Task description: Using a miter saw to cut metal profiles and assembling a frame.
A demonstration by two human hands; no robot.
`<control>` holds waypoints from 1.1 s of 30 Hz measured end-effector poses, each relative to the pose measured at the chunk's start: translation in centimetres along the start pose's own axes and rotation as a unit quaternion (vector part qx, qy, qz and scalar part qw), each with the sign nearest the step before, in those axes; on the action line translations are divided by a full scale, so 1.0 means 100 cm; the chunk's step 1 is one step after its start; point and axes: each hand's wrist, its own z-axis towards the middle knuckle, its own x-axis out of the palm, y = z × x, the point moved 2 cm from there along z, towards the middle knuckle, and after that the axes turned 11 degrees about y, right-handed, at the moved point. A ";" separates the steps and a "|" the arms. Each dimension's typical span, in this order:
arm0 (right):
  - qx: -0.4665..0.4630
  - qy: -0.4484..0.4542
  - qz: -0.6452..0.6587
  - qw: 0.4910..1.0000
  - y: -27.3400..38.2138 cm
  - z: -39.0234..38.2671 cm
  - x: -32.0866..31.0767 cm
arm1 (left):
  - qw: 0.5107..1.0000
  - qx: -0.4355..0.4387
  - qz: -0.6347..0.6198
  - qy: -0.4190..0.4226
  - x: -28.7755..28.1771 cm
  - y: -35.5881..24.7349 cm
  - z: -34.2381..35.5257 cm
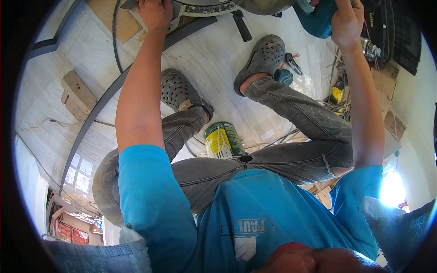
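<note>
At the top edge stands a miter saw with a teal handle (318, 20), a round blade guard (266, 5) and a curved, marked base (207, 8). My right hand (347, 22) is wrapped round the teal handle. My left hand (155, 14) is closed at the left side of the saw base, by a grey metal edge (130, 4). Its fingertips are cut off by the picture's edge, so what they grip is hidden. A long dark grey bar (107, 98) runs from the lower left, under my left forearm, to the front of the saw.
A green and yellow can (224, 140) stands between my legs. A notched wooden block (78, 94) lies at left, near another dark frame (57, 34). By my right shoe (268, 52) are a small tool (293, 63) and a teal round thing (285, 77). Tangled cables (334, 107) lie at right.
</note>
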 end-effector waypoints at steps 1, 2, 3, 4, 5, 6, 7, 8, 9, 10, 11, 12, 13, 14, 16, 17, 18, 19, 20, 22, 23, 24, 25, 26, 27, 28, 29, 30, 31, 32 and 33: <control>0.013 -0.014 0.002 1.000 -0.001 0.000 -0.001 | 1.000 0.000 0.011 0.001 0.000 0.000 0.000; 0.026 -0.028 0.003 0.999 -0.002 -0.001 -0.001 | 1.000 0.000 0.011 0.000 0.000 0.000 0.001; 0.026 -0.028 0.003 0.999 -0.002 -0.001 -0.001 | 1.000 -0.002 0.010 0.007 0.000 0.000 0.001; 0.025 -0.033 0.004 0.999 -0.002 -0.001 -0.002 | 1.000 -0.004 0.009 0.014 0.000 -0.001 0.001; 0.023 -0.038 0.005 0.999 -0.003 -0.002 -0.002 | 1.000 -0.004 0.010 0.014 0.000 -0.001 0.001; 0.022 -0.039 0.005 0.999 -0.003 -0.002 -0.002 | 1.000 -0.002 0.003 0.010 -0.001 -0.002 0.001; 0.020 -0.030 0.007 0.999 -0.003 -0.002 -0.002 | 1.000 -0.001 -0.003 0.007 -0.001 -0.002 0.001; 0.018 -0.022 0.009 1.000 -0.003 -0.002 -0.002 | 1.000 -0.001 -0.003 0.007 -0.001 -0.003 0.001; 0.017 -0.022 0.010 1.000 -0.004 -0.002 -0.003 | 1.000 -0.008 -0.005 0.011 -0.001 -0.003 0.001; 0.005 -0.011 0.012 1.000 -0.005 -0.002 -0.003 | 1.000 -0.016 -0.008 0.016 -0.001 -0.003 0.001; -0.007 0.000 0.014 1.000 -0.005 -0.002 -0.003 | 1.000 -0.016 -0.008 0.016 -0.001 -0.003 0.001; -0.008 -0.001 0.014 1.000 -0.006 -0.002 -0.004 | 1.000 -0.013 -0.006 0.012 -0.001 -0.004 0.001; 0.001 -0.010 0.025 1.000 -0.008 -0.002 -0.004 | 1.000 -0.011 -0.004 0.008 -0.001 -0.004 0.001; 0.008 -0.020 0.036 0.999 -0.009 -0.002 -0.005 | 1.000 -0.010 -0.004 0.008 -0.001 -0.004 0.001; 0.012 -0.024 0.033 0.999 -0.010 -0.002 -0.005 | 1.000 -0.023 -0.001 0.017 0.000 -0.003 0.002; 0.015 -0.027 0.029 0.999 -0.010 -0.002 -0.006 | 1.000 -0.023 -0.001 0.017 0.000 -0.002 0.002; 0.015 -0.028 0.029 0.999 -0.010 -0.002 -0.006 | 1.000 -0.018 -0.005 0.020 0.000 -0.002 0.002; 0.020 -0.033 0.028 0.999 -0.010 -0.003 -0.006 | 1.000 -0.014 -0.009 0.024 0.000 -0.001 0.002; 0.024 -0.038 0.026 0.999 -0.010 -0.003 -0.006 | 1.000 -0.014 -0.009 0.024 0.000 -0.001 0.002; 0.033 -0.042 0.025 0.998 -0.010 -0.003 -0.006 | 1.000 -0.006 -0.003 0.009 0.000 -0.001 0.001; 0.043 -0.046 0.025 0.998 -0.010 -0.004 -0.006 | 1.000 -0.006 -0.003 0.009 0.000 -0.001 0.001; 0.043 -0.046 0.025 0.998 -0.010 -0.004 -0.006 | 1.000 -0.008 -0.004 0.014 0.000 -0.002 0.000; 0.034 -0.037 0.029 0.998 -0.010 -0.004 -0.006 | 1.000 -0.010 -0.006 0.018 0.000 -0.002 0.000; 0.026 -0.028 0.033 0.999 -0.010 -0.003 -0.006 | 1.000 -0.009 -0.006 0.018 0.000 -0.003 0.001; 0.026 -0.028 0.033 0.999 -0.011 -0.004 -0.006 | 1.000 -0.017 -0.006 0.016 0.000 -0.005 0.000; 0.028 -0.026 0.039 0.999 -0.012 -0.004 -0.006 | 1.000 -0.025 -0.007 0.014 0.000 -0.005 0.001; 0.030 -0.024 0.044 0.998 -0.012 -0.004 -0.006 | 1.000 -0.025 -0.006 0.013 0.000 -0.006 0.001; 0.030 -0.024 0.044 0.998 -0.012 -0.004 -0.006 | 0.999 -0.028 -0.008 0.019 0.000 -0.006 0.001; 0.026 -0.023 0.046 0.998 -0.012 -0.004 -0.006 | 0.999 -0.031 -0.009 0.024 0.000 -0.005 0.001; 0.022 -0.021 0.047 0.998 -0.012 -0.004 -0.006 | 0.999 -0.031 -0.008 0.024 0.001 -0.004 0.001; 0.022 -0.021 0.047 0.998 -0.012 -0.004 -0.006 | 0.999 -0.026 -0.009 0.020 0.003 -0.002 0.001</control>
